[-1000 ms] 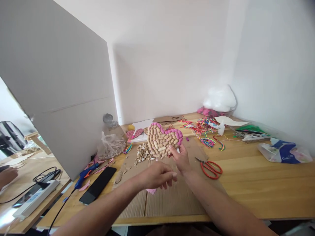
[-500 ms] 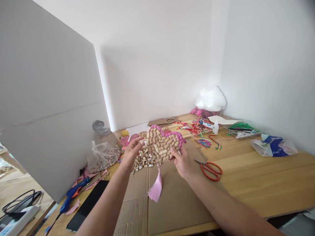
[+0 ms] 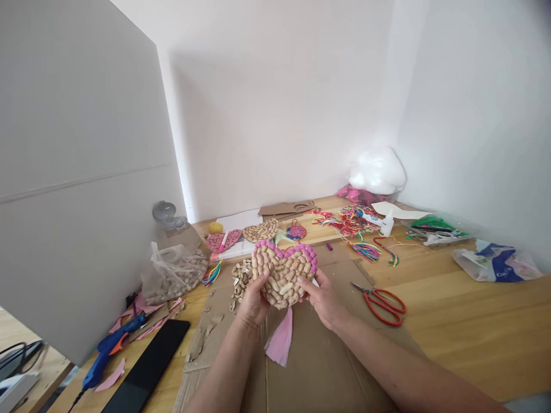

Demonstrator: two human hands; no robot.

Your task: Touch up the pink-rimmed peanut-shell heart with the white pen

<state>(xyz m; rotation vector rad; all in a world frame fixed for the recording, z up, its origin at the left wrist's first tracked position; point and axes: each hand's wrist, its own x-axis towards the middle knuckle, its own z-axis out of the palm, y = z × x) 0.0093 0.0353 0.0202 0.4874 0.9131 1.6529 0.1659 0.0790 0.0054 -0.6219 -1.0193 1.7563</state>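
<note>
Under my wrists the cardboard sheet point(image 3: 318, 367) lies flat and bare, so I have open room straight toward me. To my right, the red scissors point(image 3: 381, 299) lie near my right hand point(image 3: 323, 298), with bare table point(image 3: 473, 321) beyond them. Left of my left hand point(image 3: 253, 303) a heap of peanut shells point(image 3: 241, 275) sits just beside my fingers, then the bag of peanuts point(image 3: 172, 274). The grey board point(image 3: 81, 172) walls off that side. Behind, small hearts point(image 3: 258, 231) and coloured cords point(image 3: 348, 221) crowd the table.
</note>
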